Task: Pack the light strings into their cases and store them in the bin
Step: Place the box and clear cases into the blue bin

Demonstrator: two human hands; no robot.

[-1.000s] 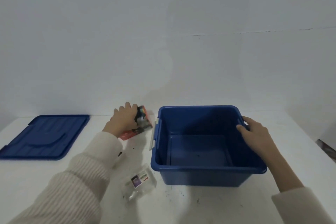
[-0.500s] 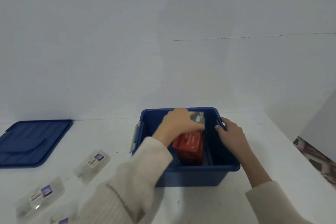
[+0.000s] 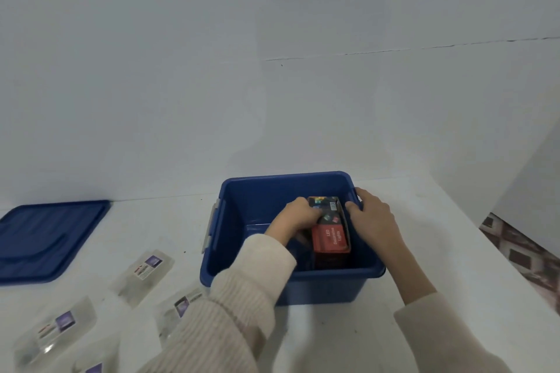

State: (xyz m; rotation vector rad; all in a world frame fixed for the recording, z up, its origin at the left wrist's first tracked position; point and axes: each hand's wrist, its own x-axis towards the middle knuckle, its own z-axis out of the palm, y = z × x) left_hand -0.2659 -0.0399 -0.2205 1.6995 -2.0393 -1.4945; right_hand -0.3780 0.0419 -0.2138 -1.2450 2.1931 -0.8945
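A blue plastic bin (image 3: 242, 209) stands on the white table. Inside it, against the right wall, lies a red and black LED lights box (image 3: 330, 236). My left hand (image 3: 298, 216) reaches into the bin and grips the box at its left side. My right hand (image 3: 372, 215) rests on the bin's right rim, thumb inside beside the box. Several clear plastic light-string cases with purple labels lie left of the bin: one (image 3: 145, 269), one (image 3: 57, 327), one (image 3: 181, 309) partly hidden by my left sleeve.
The bin's blue lid (image 3: 45, 239) lies flat at the far left of the table. A white wall rises just behind the table. The table's right edge runs diagonally past the bin, with patterned floor (image 3: 521, 254) beyond it.
My left hand carried the red box from the table left of the bin into the bin and lowered it to the right side. The view shifted, bringing more cases into sight.
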